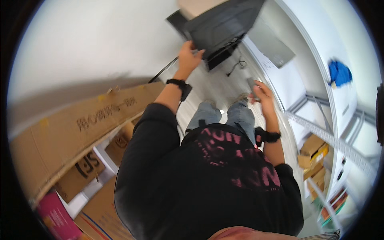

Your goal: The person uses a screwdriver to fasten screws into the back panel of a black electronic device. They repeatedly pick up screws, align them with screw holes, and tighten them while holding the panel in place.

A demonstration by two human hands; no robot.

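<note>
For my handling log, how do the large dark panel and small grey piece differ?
The large dark panel is far bigger than the small grey piece. The panel looks charcoal, the piece a lighter grey. The left hand grips the panel's edge; the right hand holds the piece. Both are hand-held.
</note>
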